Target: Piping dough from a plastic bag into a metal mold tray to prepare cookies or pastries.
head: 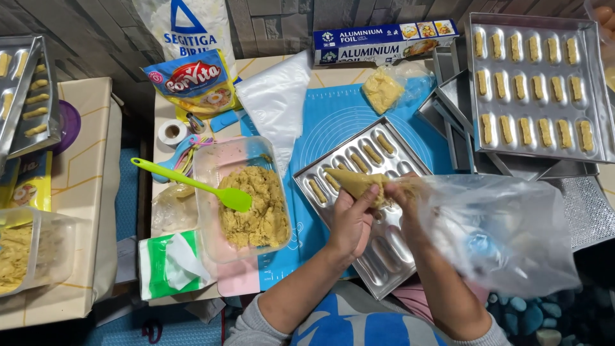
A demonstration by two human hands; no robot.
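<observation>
I hold a dough-filled piping bag [359, 182] in both hands over the metal mould tray [384, 269] in front of me, its pointed tip aimed left and far, just above the tray's far rows. My left hand [351, 221] wraps the filled cone from below, fingers curled round it and thumb laid along its side. My right hand [402, 195] pinches the bag just behind the dough, and the loose clear plastic balloons out to the right over my forearm.

A few piped dough fingers [371, 154] lie in the tray's far hollows; the near hollows show bare metal. The tray sits tilted on a blue baking mat [339, 115].

Just left of it stands a clear plastic tub [208, 160] of tan dough, a green spatula [192, 182] resting across it with its handle pointing left. Near that, at the table's near edge, lies a green-and-white tissue pack [160, 263].

Further off lie a flat empty piping bag [275, 96], a small bag of dough [384, 90] and a long blue foil box [384, 41]. At far right, a filled tray [535, 83] of piped rows rests on stacked empty trays [448, 96]. At far left, another tub of dough [25, 256] sits on a side table.
</observation>
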